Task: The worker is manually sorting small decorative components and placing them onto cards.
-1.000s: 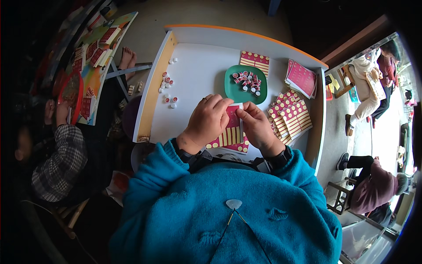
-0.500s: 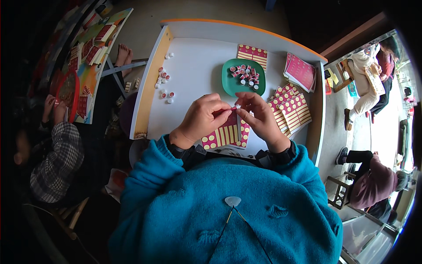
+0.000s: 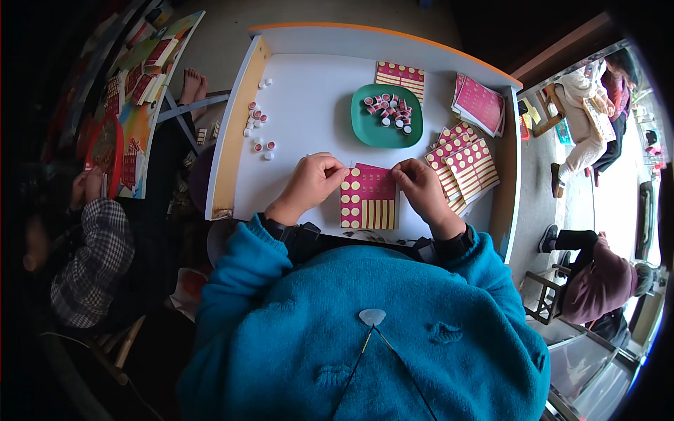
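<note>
A maroon sticker sheet [image 3: 378, 214] with cream dots and stripes lies in front of me, on top of another one. At its upper left corner my left hand [image 3: 310, 186] is closed in a pinch; a tiny pale bit shows at the fingertips, too small to name. My right hand [image 3: 425, 192] pinches the sheet's upper right corner between thumb and forefinger. Beyond the hands, a green tray [image 3: 365, 133] holds several small white-capped cylinders [image 3: 387, 111] with maroon labels.
Along the white table's [image 3: 302, 98] left wall stand loose white-capped pieces [image 3: 258, 146]. More sticker sheets [image 3: 472, 168] and a stack of pink sheets [image 3: 480, 105] lie at the right. Raised walls edge the table. A co-worker's checked sleeve [image 3: 91, 259] is at the left; other people sit at right.
A small maroon-and-white piece was between my fingertips; it no longer shows there. My hands have moved apart, to the sheet's two upper corners, and the sheet now lies squarely before me.
</note>
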### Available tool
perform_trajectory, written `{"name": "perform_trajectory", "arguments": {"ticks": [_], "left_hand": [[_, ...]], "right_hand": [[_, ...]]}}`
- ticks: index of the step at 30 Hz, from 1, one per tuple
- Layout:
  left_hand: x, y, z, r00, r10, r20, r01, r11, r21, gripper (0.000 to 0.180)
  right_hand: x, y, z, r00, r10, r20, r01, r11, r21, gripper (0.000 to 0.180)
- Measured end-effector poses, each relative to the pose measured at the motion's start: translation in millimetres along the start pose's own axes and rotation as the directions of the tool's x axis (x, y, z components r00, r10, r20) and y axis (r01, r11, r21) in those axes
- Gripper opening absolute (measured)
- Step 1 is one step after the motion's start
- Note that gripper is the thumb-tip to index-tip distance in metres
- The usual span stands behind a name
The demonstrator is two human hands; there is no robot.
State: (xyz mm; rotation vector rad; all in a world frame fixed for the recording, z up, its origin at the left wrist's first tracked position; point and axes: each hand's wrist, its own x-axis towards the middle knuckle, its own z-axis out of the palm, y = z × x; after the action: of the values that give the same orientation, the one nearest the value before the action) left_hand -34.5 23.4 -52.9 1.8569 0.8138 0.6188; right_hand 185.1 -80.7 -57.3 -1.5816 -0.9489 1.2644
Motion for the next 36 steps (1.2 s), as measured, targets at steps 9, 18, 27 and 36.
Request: {"name": "perform_trajectory", "arguments": {"ticks": [9,18,27,36], "left_hand": [[4.6,-22.1,26.6,0.992,0.075,-0.099,-0.05,0.971,0.234,0.013],[3.6,-18.8,28.2,0.992,0.027,-0.119,0.006,0.962,0.273,0.016],[4.5,-14.5,30.4,0.992,0.051,-0.118,-0.011,0.947,0.32,0.012],[3.4,-9.9,30.7,0.995,0.028,-0.094,0.009,0.93,0.369,0.012]], "right_hand": [[3.2,0.0,25.4,0.788,-0.602,0.125,0.471,0.461,-0.752,0.027],[0.8,3.2,23.3,0.749,-0.594,0.294,0.591,0.396,-0.703,0.035],[9.2,1.3,34.5,0.802,-0.563,0.198,0.519,0.494,-0.698,0.03],[3.1,9.8,28.0,0.746,-0.603,0.284,0.584,0.387,-0.713,0.03]]}}
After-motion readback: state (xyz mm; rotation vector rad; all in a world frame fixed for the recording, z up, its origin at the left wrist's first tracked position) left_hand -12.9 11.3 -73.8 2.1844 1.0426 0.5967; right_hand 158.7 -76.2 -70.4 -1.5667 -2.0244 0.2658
